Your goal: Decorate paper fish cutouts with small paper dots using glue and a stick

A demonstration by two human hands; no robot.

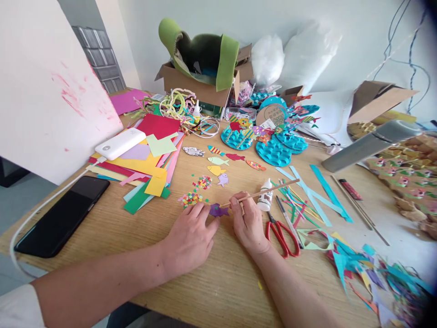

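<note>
A small purple paper fish [217, 210] lies on the wooden table between my two hands. My left hand [190, 234] holds its left end down, index finger and thumb at its edge. Between the fingers of my right hand [248, 222] is a thin wooden stick [273, 187], gripped like a pen, its lower tip at the fish's tail. Small coloured paper dots [191, 199] lie in a pile just beyond my left fingers, with a second pile of confetti [204, 182] behind. A white glue bottle [265, 196] and red-handled scissors [282, 237] are right of my right hand.
Several finished paper fish [218, 161] lie farther back. Coloured paper sheets [146, 159] carry a white power bank [120, 143]; a phone [63, 216] is at left. Paper strips [309, 196], scraps [372, 273] and a grey flask [370, 146] stand or lie at right.
</note>
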